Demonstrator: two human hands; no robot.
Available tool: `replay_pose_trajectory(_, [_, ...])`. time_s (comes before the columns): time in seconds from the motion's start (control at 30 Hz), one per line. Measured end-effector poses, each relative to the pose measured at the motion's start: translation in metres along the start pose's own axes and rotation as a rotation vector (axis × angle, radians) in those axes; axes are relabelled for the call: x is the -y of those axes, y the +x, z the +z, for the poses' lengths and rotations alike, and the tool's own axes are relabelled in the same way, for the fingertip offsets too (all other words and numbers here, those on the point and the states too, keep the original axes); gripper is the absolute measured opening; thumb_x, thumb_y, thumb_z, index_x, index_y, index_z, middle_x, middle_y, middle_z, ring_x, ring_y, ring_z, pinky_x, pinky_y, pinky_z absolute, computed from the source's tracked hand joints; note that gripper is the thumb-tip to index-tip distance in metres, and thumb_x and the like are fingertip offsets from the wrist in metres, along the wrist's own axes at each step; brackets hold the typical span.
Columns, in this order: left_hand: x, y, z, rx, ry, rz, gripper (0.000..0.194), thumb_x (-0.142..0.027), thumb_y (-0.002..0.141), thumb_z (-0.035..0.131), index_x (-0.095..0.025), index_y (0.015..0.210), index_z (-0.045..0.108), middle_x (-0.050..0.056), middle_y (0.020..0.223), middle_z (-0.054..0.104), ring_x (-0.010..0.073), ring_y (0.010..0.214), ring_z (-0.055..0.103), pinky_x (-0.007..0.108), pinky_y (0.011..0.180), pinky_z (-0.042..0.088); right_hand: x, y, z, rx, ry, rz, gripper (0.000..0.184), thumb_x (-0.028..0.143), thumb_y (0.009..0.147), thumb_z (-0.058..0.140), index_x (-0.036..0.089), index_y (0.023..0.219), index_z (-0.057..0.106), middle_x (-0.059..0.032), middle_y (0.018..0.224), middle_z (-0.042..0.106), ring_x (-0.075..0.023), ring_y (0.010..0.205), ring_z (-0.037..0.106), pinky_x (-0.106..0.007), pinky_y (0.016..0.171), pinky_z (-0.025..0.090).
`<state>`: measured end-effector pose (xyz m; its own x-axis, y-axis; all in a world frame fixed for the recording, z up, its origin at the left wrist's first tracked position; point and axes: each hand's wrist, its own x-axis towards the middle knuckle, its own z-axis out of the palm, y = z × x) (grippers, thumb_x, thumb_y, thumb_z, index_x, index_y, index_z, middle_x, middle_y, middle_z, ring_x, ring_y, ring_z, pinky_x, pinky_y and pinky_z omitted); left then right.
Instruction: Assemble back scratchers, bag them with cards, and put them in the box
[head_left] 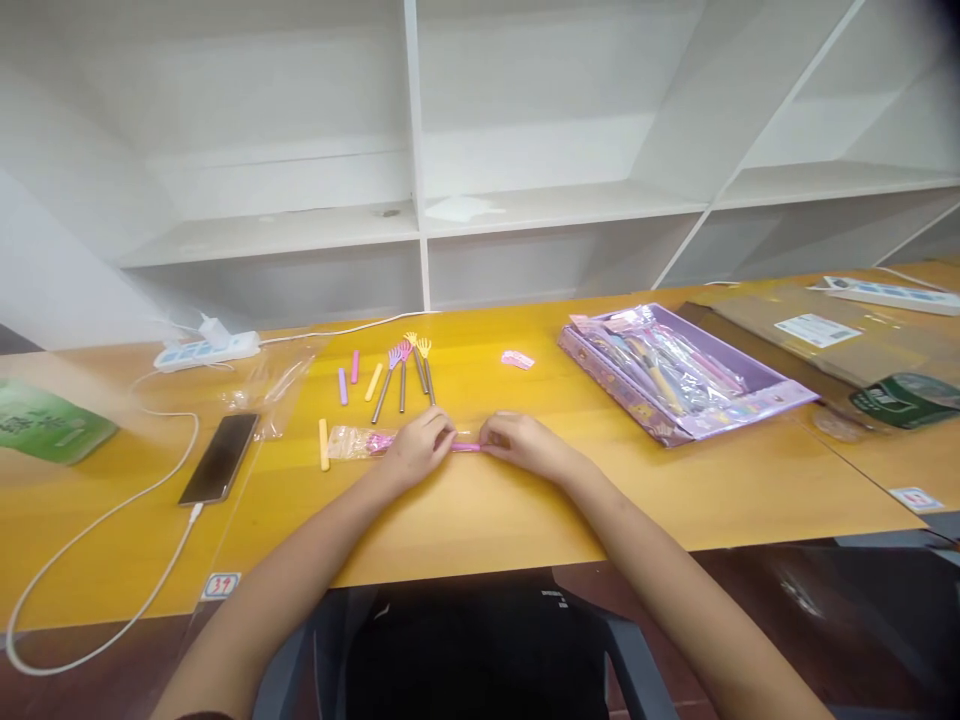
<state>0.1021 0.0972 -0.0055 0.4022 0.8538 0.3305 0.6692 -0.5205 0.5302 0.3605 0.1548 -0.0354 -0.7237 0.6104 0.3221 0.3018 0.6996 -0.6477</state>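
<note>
A pink back scratcher lies inside a clear plastic sleeve, low over the table in front of me. My left hand is closed around the middle of it. At its right end, my right hand pinches the pink handle; the fingertips hide that end. Beyond my left hand, several loose back scratchers with metal rods lie together, among them a purple one, a pink one and a yellow one. Loose grip tubes lie left of them: purple, pink, yellow and another yellow tube.
A purple display box with bagged back scratchers stands right, beside a cardboard carton. Pink labels lie mid-table. At left are a phone on a white cable, a power strip and a green packet. White shelves rise behind.
</note>
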Motion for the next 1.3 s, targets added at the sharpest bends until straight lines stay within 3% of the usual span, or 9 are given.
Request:
replay_pose_trajectory(0.07, [-0.002,-0.001,0.002,0.002,0.001,0.008,0.012,-0.022,0.106,0.053,-0.021,0.098,0.061,0.006,0.101,0.065,0.0196,0.094,0.064,0.035,0.087,0.053,0.000,0.002,0.008,-0.027,0.004,-0.035,0.005,0.021,0.098,0.070,0.022,0.093,0.068,-0.0041,0.088,0.070,-0.0193,0.079,0.064,-0.030,0.074,0.050])
replay_pose_trajectory(0.23, [-0.006,-0.002,0.009,0.016,0.003,0.013,0.013,-0.026,0.107,0.053,-0.021,0.099,0.063,0.007,0.103,0.066,0.0195,0.093,0.065,0.034,0.087,0.054,-0.004,0.007,0.022,-0.136,0.022,-0.068,0.027,0.036,0.105,0.065,0.024,0.082,0.058,-0.0040,0.082,0.064,-0.0203,0.074,0.059,-0.032,0.070,0.047])
replay_pose_trajectory(0.37, [-0.006,-0.002,0.010,0.038,0.063,-0.031,0.012,-0.029,0.107,0.056,-0.022,0.107,0.065,0.007,0.108,0.067,0.0210,0.096,0.067,0.036,0.088,0.055,-0.011,0.007,0.018,-0.212,0.015,0.034,0.025,0.045,0.097,0.076,0.023,0.103,0.065,-0.0082,0.099,0.067,-0.0236,0.084,0.061,-0.037,0.077,0.051])
replay_pose_trajectory(0.43, [-0.005,-0.001,0.008,0.070,0.092,-0.039,0.016,-0.033,0.107,0.057,-0.022,0.117,0.064,0.008,0.116,0.068,0.0231,0.104,0.068,0.038,0.093,0.055,-0.013,0.006,0.014,-0.190,-0.009,0.064,0.030,0.045,0.095,0.078,0.024,0.113,0.068,-0.0107,0.111,0.067,-0.0273,0.098,0.063,-0.042,0.087,0.053])
replay_pose_trajectory(0.53, [-0.003,-0.002,0.000,0.120,0.178,-0.095,0.031,-0.042,0.104,0.064,-0.020,0.125,0.062,0.011,0.120,0.069,0.0283,0.111,0.067,0.042,0.096,0.053,-0.015,0.005,0.009,-0.084,-0.025,0.069,0.016,0.040,0.099,0.071,0.024,0.098,0.071,-0.0100,0.107,0.068,-0.0291,0.104,0.063,-0.045,0.093,0.052])
replay_pose_trajectory(0.63, [-0.001,-0.004,-0.011,0.194,0.222,-0.172,0.031,-0.046,0.101,0.067,-0.019,0.117,0.064,0.011,0.113,0.072,0.0293,0.104,0.068,0.040,0.088,0.053,-0.016,0.004,0.007,-0.073,0.071,0.144,0.023,0.041,0.102,0.065,0.022,0.089,0.068,-0.0083,0.095,0.070,-0.0253,0.090,0.065,-0.042,0.084,0.054])
replay_pose_trajectory(0.73, [0.001,-0.005,-0.020,0.265,0.178,-0.246,0.026,-0.048,0.101,0.067,-0.022,0.104,0.066,0.006,0.099,0.073,0.0248,0.086,0.068,0.034,0.072,0.047,-0.016,0.004,0.007,-0.130,0.307,0.339,0.035,0.054,0.100,0.064,0.021,0.089,0.064,-0.0039,0.080,0.069,-0.0202,0.070,0.064,-0.035,0.066,0.054])
replay_pose_trajectory(0.9, [0.007,-0.004,-0.020,0.250,0.153,-0.242,0.025,-0.044,0.102,0.065,-0.022,0.092,0.063,0.004,0.089,0.072,0.0216,0.075,0.064,0.031,0.065,0.040,-0.011,0.007,0.006,-0.265,0.621,0.518,0.054,0.073,0.083,0.075,0.022,0.087,0.061,0.0006,0.068,0.065,-0.0152,0.054,0.060,-0.027,0.048,0.049])
replay_pose_trajectory(1.3, [0.003,-0.006,-0.011,0.242,0.161,-0.179,0.017,-0.038,0.103,0.064,-0.021,0.102,0.067,0.004,0.099,0.072,0.0211,0.089,0.066,0.030,0.077,0.045,0.006,0.013,0.027,-0.232,0.608,0.374,0.047,0.067,0.089,0.074,0.020,0.088,0.069,-0.0012,0.074,0.065,-0.0163,0.067,0.058,-0.029,0.062,0.048])
